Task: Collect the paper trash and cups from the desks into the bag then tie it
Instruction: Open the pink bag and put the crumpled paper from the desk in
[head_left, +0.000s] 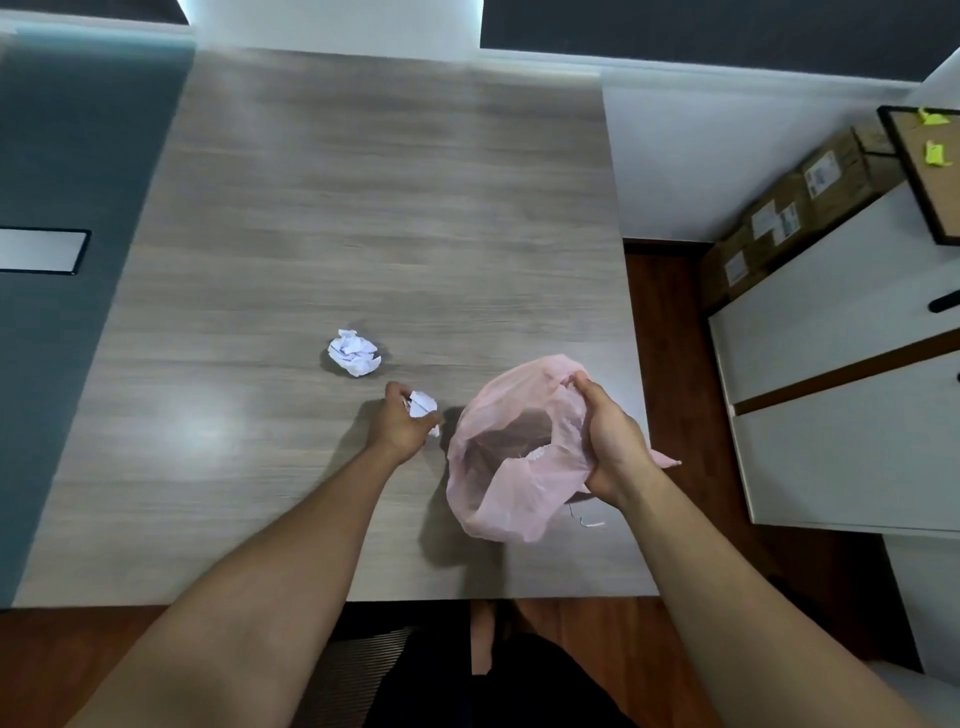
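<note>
A thin pink plastic bag (498, 499) hangs open over the desk's right side, its mouth facing up. My right hand (610, 441) grips the bag's right rim and holds it up. My left hand (402, 421) is closed around a crumpled white paper ball (422, 402), just left of the bag's mouth. A second crumpled paper ball (354, 352) lies on the wood-grain desk (337, 208), a little beyond my left hand. No cups are in view.
A white cabinet (841, 415) stands right of the desk across a strip of dark wood floor. Cardboard boxes (795, 208) sit behind it. A framed cork board (930, 166) leans at the far right. A blue partition (62, 208) borders the desk's left side.
</note>
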